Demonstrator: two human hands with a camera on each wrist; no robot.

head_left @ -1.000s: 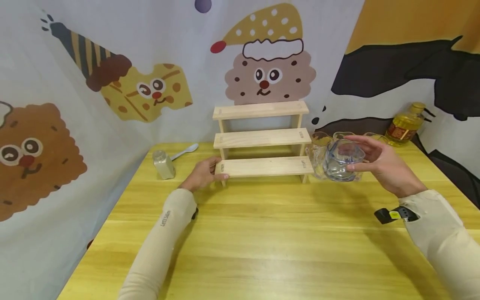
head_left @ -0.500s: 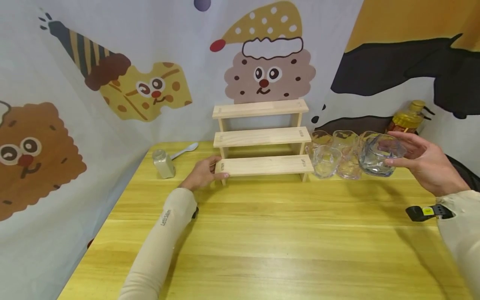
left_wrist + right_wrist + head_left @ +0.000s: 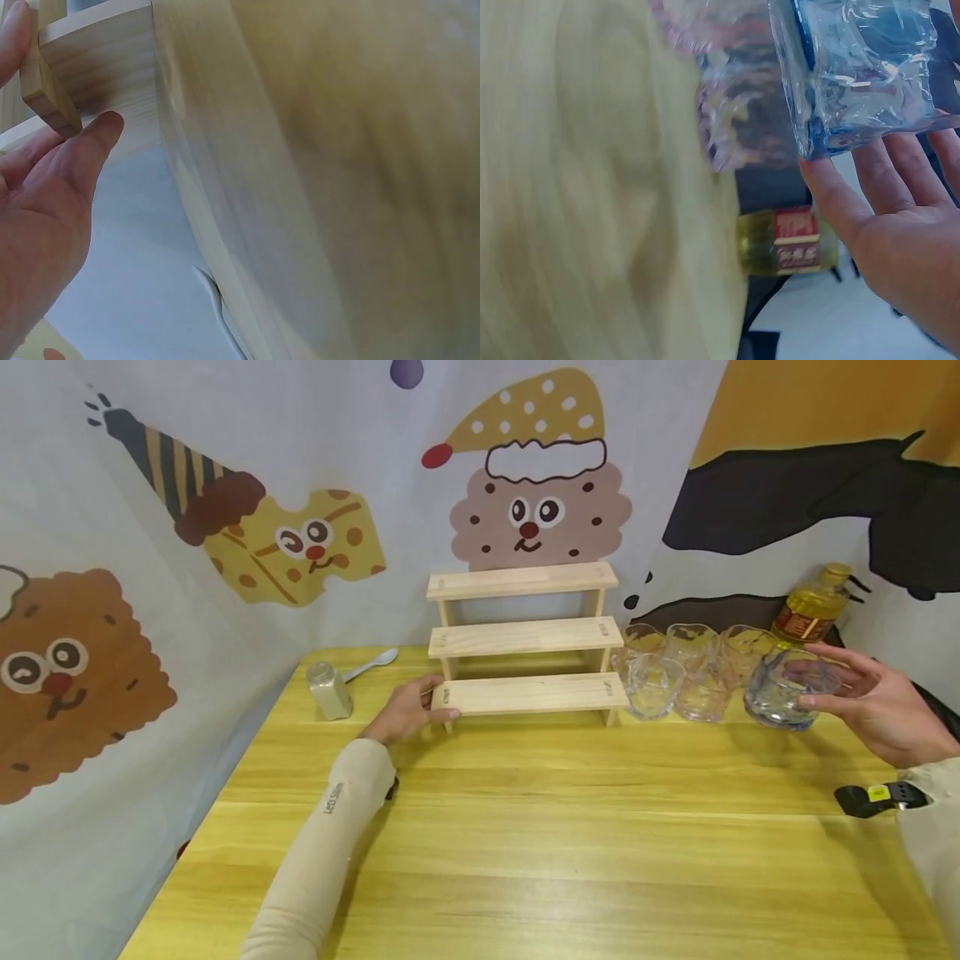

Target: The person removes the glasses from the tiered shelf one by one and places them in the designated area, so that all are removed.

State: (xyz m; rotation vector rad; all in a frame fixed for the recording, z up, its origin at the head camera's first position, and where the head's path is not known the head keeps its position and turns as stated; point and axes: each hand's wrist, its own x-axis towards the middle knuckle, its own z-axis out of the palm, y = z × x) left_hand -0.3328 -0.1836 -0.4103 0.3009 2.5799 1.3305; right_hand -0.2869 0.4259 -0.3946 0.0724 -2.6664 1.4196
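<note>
My right hand [image 3: 873,702] grips a clear, bluish glass tumbler [image 3: 787,693], thumb on the near side and fingers behind it. The tumbler is upright, close over the table at the right end of a group of similar glasses [image 3: 654,687]. In the right wrist view, my fingers [image 3: 889,176] are around the tumbler [image 3: 870,71]. My left hand [image 3: 405,708] holds the left end of the lowest step of a three-tier wooden stand [image 3: 528,695]. The left wrist view shows my thumb and fingers either side of the stand's edge [image 3: 52,97].
A yellow oil bottle [image 3: 813,606] stands at the back right corner, behind the tumbler. Left of the stand are a square glass jar [image 3: 328,692] of pale contents and a white spoon [image 3: 371,664]. A printed curtain [image 3: 315,435] hangs behind the wooden table [image 3: 555,852].
My right hand has carried the tumbler rightward from in front of the other glasses, then slightly lower, and those glasses now show. My left hand has stayed on the stand.
</note>
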